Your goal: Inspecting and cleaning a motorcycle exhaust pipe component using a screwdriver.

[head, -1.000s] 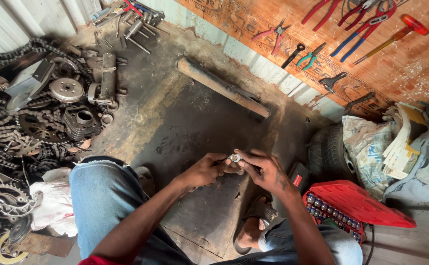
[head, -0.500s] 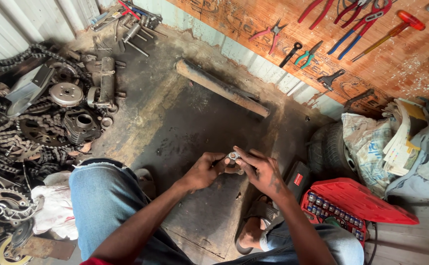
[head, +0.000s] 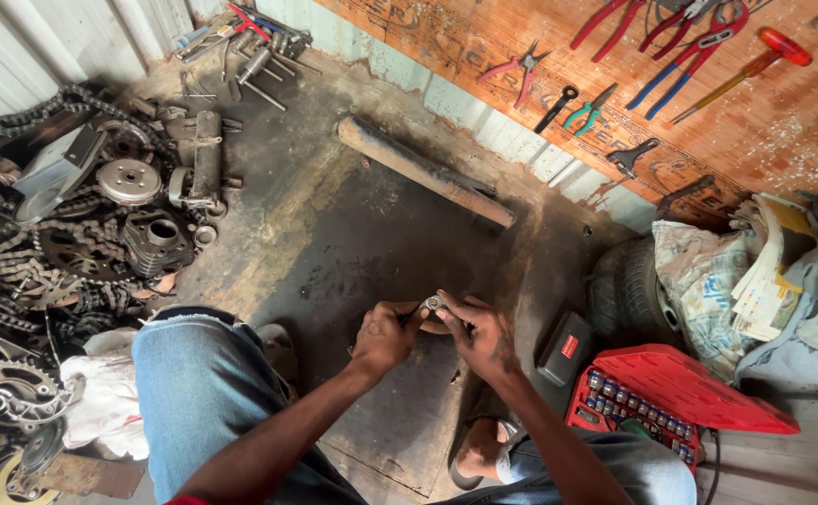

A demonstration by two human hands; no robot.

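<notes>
Both hands meet over a dark, oily floor slab (head: pixel 372 243). My left hand (head: pixel 383 335) and my right hand (head: pixel 482 335) pinch a small round metal part (head: pixel 434 303) between their fingertips. The part is silvery and mostly covered by my fingers, so its exact shape is hard to tell. My knee in blue jeans (head: pixel 194 374) is at the lower left, and my foot in a sandal (head: pixel 484 449) rests below the right hand.
A pile of chains, sprockets and engine parts (head: pixel 82 224) fills the left side. An open red socket case (head: pixel 671 393) and a black box (head: pixel 565 348) lie to the right, beside a tyre (head: pixel 626 290). A long bar (head: pixel 423 170) lies ahead. Pliers (head: pixel 521 70) hang on the orange board.
The hands stay together on the small part, fingers shifting slightly. The view has drifted a little; nothing else moved.
</notes>
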